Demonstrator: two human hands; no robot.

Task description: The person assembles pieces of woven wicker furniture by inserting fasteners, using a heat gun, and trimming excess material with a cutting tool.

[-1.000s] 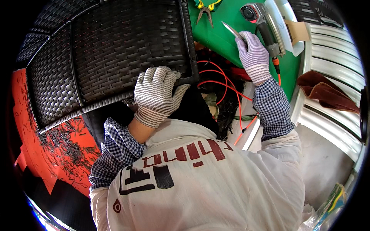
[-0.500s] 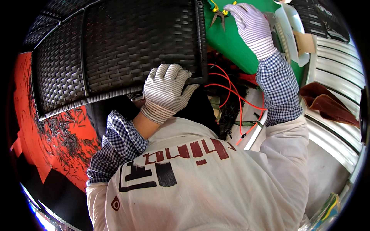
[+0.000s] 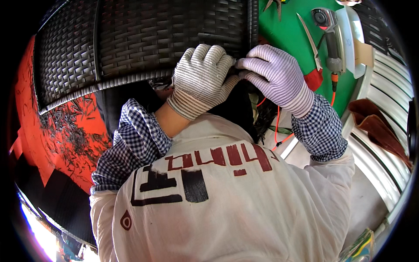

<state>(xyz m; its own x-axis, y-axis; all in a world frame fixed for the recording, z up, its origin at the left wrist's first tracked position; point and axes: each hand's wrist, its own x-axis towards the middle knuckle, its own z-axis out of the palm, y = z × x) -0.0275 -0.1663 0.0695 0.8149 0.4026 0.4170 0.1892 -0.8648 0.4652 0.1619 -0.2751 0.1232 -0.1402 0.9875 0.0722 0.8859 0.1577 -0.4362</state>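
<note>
A black woven wicker panel point(image 3: 170, 37) with a braided rim lies in front of me. My left hand point(image 3: 201, 81), in a striped knit glove, has its fingers curled over the panel's near edge by the right corner. My right hand point(image 3: 277, 76), gloved the same way, is at that corner, its fingertips pinched together close to the left fingers. Whatever is between those right fingertips is hidden. Pliers point(image 3: 274, 4) lie at the top of the view, partly cut off, away from both hands.
On the green surface point(image 3: 283, 32) right of the panel lie a knife point(image 3: 310, 41) and a grey power tool point(image 3: 334, 48) with an orange cord. Beside them stands a white tray point(image 3: 354, 37). Brown leather point(image 3: 375, 126) rests on silver slats. Black scraps litter a red sheet point(image 3: 78, 139) at left.
My right hand has moved from beside the pliers down and left to the panel's corner, next to my left hand. The pliers stay on the green surface. The view has shifted somewhat.
</note>
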